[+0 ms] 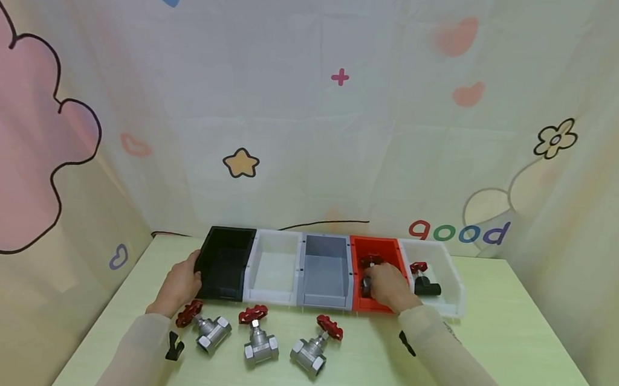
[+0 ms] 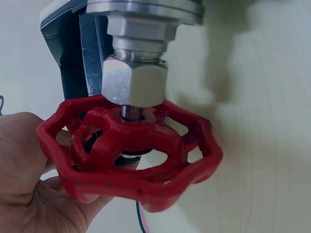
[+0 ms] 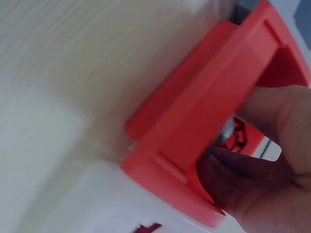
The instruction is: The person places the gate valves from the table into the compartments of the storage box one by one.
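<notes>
Red bin (image 1: 374, 306) walls, especially the front edge, could snag the valve (image 1: 366, 286) inside if the right hand (image 1: 388, 284), fingers curled round it, tilts, while the left hand (image 1: 179, 283) touches the left edge of the black bin (image 1: 218, 293), whether gripping I cannot tell.

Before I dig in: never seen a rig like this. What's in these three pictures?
No machine: a person's bare left hand and right hand. The wide picture comes from a head camera looking forward and down; the other two come from cameras on each wrist.

On the table, three metal valves with red handwheels lie before five bins: black, white, grey, red, white. The rightmost holds a black-bodied valve.

The left hand is at the black bin's outer side. The right reaches into the red bin, at another valve; its grip is partly hidden.
</notes>
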`<state>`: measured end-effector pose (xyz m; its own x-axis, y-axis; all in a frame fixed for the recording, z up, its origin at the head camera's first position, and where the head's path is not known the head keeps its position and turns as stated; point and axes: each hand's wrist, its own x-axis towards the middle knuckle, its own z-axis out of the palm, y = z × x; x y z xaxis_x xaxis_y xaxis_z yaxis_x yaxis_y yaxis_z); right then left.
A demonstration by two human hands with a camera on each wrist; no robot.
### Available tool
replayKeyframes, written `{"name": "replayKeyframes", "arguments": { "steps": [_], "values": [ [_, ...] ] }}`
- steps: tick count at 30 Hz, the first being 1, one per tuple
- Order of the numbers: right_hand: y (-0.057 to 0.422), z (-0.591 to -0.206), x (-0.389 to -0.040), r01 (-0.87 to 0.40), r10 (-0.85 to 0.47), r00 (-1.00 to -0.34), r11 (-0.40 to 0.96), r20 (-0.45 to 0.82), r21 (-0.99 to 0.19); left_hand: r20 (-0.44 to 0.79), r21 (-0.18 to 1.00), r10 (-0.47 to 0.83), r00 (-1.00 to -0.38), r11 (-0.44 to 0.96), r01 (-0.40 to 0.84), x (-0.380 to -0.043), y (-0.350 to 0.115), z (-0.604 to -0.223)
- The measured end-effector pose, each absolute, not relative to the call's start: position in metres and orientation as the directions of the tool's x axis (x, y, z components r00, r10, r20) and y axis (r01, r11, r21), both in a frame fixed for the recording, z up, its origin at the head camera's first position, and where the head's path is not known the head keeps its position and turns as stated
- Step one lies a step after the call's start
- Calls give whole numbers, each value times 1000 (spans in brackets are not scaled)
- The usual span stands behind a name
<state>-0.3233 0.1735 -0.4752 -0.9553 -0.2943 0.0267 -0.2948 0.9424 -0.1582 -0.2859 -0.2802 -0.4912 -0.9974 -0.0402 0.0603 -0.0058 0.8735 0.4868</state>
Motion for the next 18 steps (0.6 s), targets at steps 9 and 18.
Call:
{"name": "replayKeyframes", "arguments": {
  "steps": [9, 18],
  "values": [
    [173, -456, -310, -294, -282, -954, 947, 106, -130, 60, 479, -41, -997, 878, -8, -285, -280, -490],
    [171, -436, -285, -298, -279, -945, 950, 171, -98, 58, 485, -26, -998, 875, 5, -285, -280, -490]
  ]
}}
